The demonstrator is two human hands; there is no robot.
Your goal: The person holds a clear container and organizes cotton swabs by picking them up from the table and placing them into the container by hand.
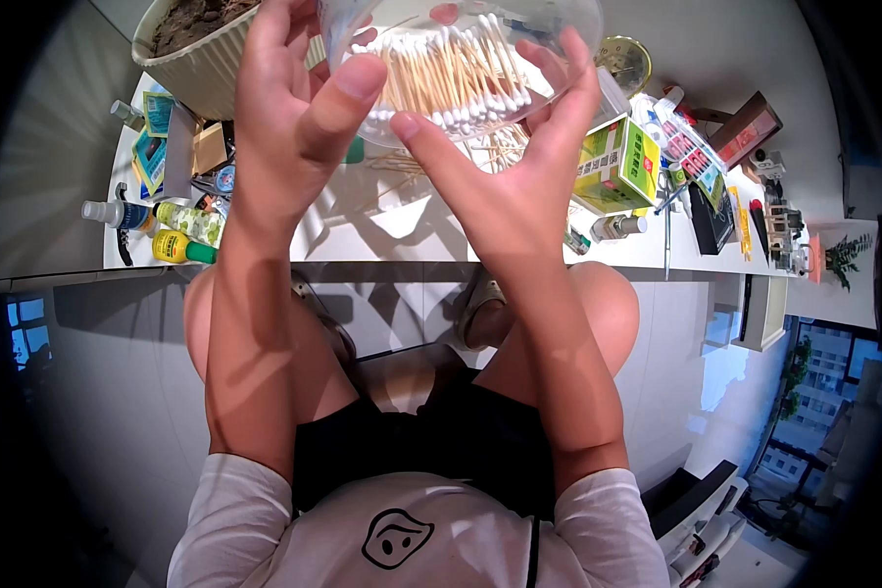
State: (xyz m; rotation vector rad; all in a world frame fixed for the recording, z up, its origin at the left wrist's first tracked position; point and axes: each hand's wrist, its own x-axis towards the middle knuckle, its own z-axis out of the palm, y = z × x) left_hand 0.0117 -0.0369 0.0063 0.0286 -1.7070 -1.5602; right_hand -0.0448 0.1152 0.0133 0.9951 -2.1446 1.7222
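Observation:
A clear plastic tub (566, 14) is held up above the white table, tilted so that its inside faces me. Cotton swabs (451, 76) lie side by side in it, white tips at both ends. My left hand (299, 113) grips the tub's left side, thumb in front. On the right and lower edge, my right hand (505, 181) closes around it, with its thumb along the near rim. Fingertips of both hands show partly through the clear wall. Beneath the tub, more loose cotton swabs (503, 145) are scattered on the table, partly hidden by my hands.
Left on the table (353, 245) stand a ribbed planter (201, 73) with soil, a yellow bottle (170, 247) and a spray bottle (118, 214). To the right are a green-yellow box (614, 167), a round dial (624, 64), a black box (712, 220) and small bottles.

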